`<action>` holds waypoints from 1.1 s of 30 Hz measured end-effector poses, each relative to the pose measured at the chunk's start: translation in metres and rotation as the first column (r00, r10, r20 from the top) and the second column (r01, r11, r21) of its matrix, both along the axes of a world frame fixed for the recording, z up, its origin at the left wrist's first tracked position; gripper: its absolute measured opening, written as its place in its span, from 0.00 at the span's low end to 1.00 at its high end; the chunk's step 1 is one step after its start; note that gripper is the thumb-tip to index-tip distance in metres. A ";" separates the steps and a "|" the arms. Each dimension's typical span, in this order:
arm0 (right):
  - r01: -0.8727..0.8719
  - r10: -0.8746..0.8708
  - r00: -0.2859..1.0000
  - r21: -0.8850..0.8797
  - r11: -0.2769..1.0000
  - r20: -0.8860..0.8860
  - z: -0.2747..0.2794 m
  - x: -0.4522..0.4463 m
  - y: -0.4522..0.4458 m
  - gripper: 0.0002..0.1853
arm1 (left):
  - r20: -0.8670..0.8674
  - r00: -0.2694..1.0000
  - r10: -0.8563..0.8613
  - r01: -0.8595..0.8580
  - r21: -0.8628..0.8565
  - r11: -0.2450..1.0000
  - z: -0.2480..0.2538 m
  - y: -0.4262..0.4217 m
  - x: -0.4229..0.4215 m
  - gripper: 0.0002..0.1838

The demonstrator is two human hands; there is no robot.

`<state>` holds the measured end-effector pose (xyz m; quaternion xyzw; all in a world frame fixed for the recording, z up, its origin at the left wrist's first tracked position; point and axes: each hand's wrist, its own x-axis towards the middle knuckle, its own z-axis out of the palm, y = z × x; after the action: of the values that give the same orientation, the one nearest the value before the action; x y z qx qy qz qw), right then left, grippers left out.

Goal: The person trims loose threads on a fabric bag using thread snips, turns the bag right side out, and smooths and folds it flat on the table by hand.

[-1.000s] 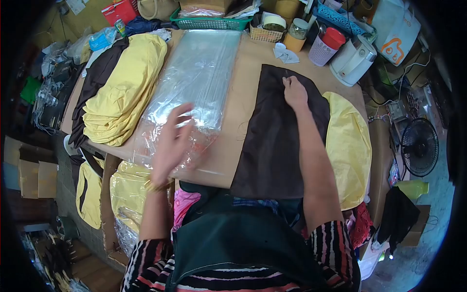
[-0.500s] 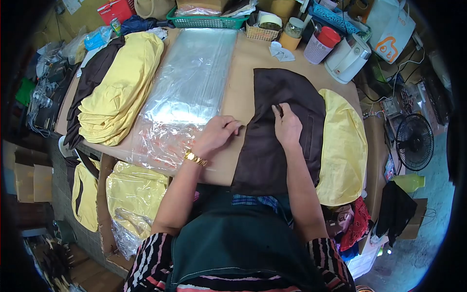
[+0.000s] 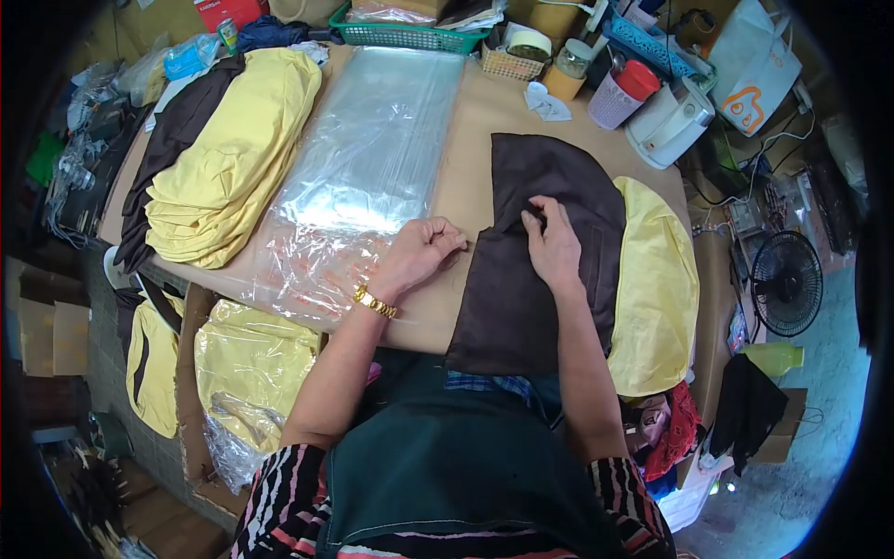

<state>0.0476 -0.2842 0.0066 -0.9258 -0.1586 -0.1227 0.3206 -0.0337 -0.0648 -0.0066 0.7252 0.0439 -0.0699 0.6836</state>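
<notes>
A dark brown fabric piece [image 3: 521,298] with a rounded top and a stitched slit lies flat on the table in front of me. My right hand [image 3: 556,244] rests on it, thumb and fingers slightly apart, holding nothing that shows. Just off the cloth's left edge, my left hand [image 3: 424,250] has thumb and fingertips pressed together; anything between them is too small to make out. From under the brown piece's right side a yellow fabric piece [image 3: 659,289] sticks out. Left of my left hand lies a stack of clear plastic bags [image 3: 372,140].
Folded yellow fabric [image 3: 237,149] and dark fabric [image 3: 182,140] lie at the table's left. Along the back stand a green basket [image 3: 410,37], a jar [image 3: 568,70], a lilac cup [image 3: 612,102] and a white kettle [image 3: 670,126]. A black fan [image 3: 787,282] is at the right.
My right hand's fingers have loosened from a pinch on the brown fabric and spread a little. My left hand stays pinched by the cloth's edge. The view has shifted slightly.
</notes>
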 end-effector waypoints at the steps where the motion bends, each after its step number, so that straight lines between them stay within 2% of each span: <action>1: -0.040 0.040 0.999 -0.018 0.999 0.027 0.011 -0.008 0.001 0.14 | 0.009 0.999 0.035 -0.035 -0.052 0.998 0.001 -0.001 0.000 0.10; 5: -0.176 0.183 0.980 -0.092 0.980 0.077 0.050 -0.042 0.013 0.11 | 0.027 0.998 0.064 -0.063 -0.025 0.998 0.004 0.000 -0.003 0.11; 6: -0.199 0.219 0.964 -0.137 0.970 0.149 0.050 -0.046 0.016 0.14 | 0.063 0.996 0.063 -0.066 0.045 0.997 0.006 0.000 -0.003 0.11; 7: -0.198 0.218 0.965 -0.139 0.970 0.148 0.053 -0.050 0.019 0.14 | 0.099 0.993 0.057 -0.068 0.114 0.991 0.007 0.001 -0.003 0.12; 13: -0.254 0.297 0.948 -0.285 0.924 0.118 0.067 -0.061 0.035 0.17 | 0.120 0.990 0.073 -0.086 0.109 0.990 -0.001 0.000 -0.001 0.12; 22: -0.249 0.306 0.949 -0.417 0.874 0.075 0.074 -0.063 0.050 0.18 | 0.134 0.989 0.068 -0.081 0.091 0.993 -0.005 0.000 0.000 0.11; 26: -0.254 0.297 0.954 -0.407 0.877 0.044 0.068 -0.060 0.052 0.18 | 0.109 0.994 0.032 -0.040 0.071 0.997 -0.003 0.001 -0.001 0.10; 28: -0.270 0.259 0.963 -0.357 0.894 -0.079 0.067 -0.058 0.050 0.19 | 0.109 0.994 0.021 -0.016 -0.048 0.999 -0.006 0.002 0.000 0.11; 29: -0.271 0.260 0.962 -0.356 0.894 -0.079 0.066 -0.056 0.048 0.19 | 0.109 0.994 0.022 -0.017 -0.046 0.999 -0.008 0.003 0.000 0.11; 31: -0.188 0.191 0.982 -0.186 0.965 -0.001 0.063 -0.047 0.039 0.21 | 0.096 0.989 0.110 -0.093 -0.167 0.982 -0.008 0.005 0.001 0.11; 32: -0.128 0.135 0.991 -0.182 0.975 0.026 0.060 -0.039 0.033 0.24 | 0.101 0.989 0.111 -0.093 -0.166 0.982 -0.007 -0.001 0.004 0.11; 33: -0.048 0.056 0.997 -0.150 0.987 0.050 0.059 -0.031 0.032 0.25 | 0.140 0.960 0.243 -0.226 -0.127 0.966 -0.004 -0.013 0.008 0.15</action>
<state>0.0165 -0.2518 0.0651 -0.9390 -0.2000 -0.1271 0.2492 -0.0255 -0.0781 -0.0104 0.6796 0.0725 0.0658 0.7270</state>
